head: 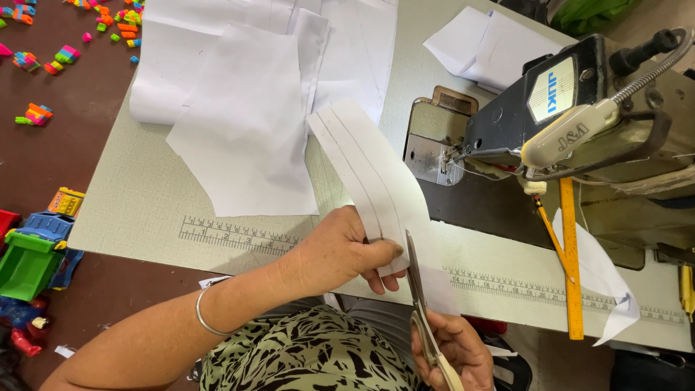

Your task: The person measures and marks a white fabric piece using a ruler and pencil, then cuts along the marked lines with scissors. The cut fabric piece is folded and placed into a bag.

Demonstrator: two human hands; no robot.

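Note:
My left hand (340, 250) grips the near end of a long curved white paper strip (373, 177) marked with two pencil lines, holding it up over the table edge. My right hand (452, 351) holds a pair of scissors (420, 297), whose blades point upward and meet the strip's lower edge beside my left fingers. A thin silver bangle (205, 313) sits on my left wrist.
White paper pattern pieces (246, 119) lie on the pale sewing table (137, 195) with its printed ruler. A black sewing machine (579, 101) stands at right, near an orange ruler (570, 253) and pencil. Colourful toy bricks (43, 61) and a toy truck (32, 250) lie on the floor at left.

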